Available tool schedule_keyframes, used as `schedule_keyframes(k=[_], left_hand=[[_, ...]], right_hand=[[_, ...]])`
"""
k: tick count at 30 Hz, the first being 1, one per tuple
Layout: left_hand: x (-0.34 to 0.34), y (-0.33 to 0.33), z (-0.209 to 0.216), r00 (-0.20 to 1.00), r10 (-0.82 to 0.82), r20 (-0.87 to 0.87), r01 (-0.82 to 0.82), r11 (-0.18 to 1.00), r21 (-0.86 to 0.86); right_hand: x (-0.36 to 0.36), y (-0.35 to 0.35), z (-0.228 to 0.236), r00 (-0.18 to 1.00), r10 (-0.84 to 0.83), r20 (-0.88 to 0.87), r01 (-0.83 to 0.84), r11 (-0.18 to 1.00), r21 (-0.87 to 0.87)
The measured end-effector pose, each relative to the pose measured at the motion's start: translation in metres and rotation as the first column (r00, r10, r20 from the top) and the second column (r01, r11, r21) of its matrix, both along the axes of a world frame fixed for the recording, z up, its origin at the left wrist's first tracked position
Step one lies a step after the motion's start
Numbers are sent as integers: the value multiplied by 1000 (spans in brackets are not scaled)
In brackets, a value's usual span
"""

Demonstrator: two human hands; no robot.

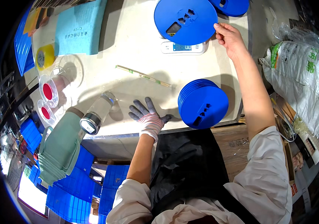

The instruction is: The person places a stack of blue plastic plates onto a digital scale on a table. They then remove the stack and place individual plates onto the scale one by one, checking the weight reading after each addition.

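My bare right hand (pixel 229 37) pinches the right rim of a round blue plastic reel disc (pixel 200 28) between thumb and fingers. The disc has cut-outs at its middle and covers most of a white digital scale (pixel 165 47), whose display shows at the front edge. My left hand (pixel 149 120), in a grey-and-striped work glove, rests on the table with its fingers spread and holds nothing. To its right, near the table's front edge, stands a leaning stack of similar blue discs (pixel 213 97).
More blue discs (pixel 238 7) lie at the far right. A wrapped pair of chopsticks (pixel 142 75) lies mid-table. Left are a clear bottle (pixel 101 106), a green jug (pixel 60 140), clear spools (pixel 56 84), yellow tape (pixel 46 56) and a light-blue folder (pixel 79 28). White sacks (pixel 297 74) stand right.
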State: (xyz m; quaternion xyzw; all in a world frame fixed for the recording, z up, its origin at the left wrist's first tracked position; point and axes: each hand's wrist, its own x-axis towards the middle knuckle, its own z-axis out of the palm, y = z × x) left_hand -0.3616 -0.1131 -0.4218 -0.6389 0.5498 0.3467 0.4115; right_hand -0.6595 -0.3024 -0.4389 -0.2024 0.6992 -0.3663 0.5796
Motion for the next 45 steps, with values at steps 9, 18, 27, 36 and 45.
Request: schedule_keyframes(k=[9, 18, 27, 36, 45], left_hand=[[0, -1, -1, 1000, 3, 3, -3, 1000, 7], [-2, -5, 1, 1000, 4, 8, -4, 1000, 27], [-2, -4, 0, 1000, -13, 18, 12, 999, 44], [-1, 0, -4, 1000, -18, 13, 17, 1000, 20], [-4, -5, 0, 1000, 1, 21, -2, 999, 32]], right_hand=[[-1, 3, 3, 981, -31, -190, 17, 997, -74], [-53, 130, -21, 943, -181, -279, 201, 979, 41], [-71, 182, -33, 899, -256, -354, 287, 957, 36], [-57, 82, -31, 864, -410, -292, 338, 903, -267], [-57, -19, -21, 849, -527, 35, 520, 846, 118]])
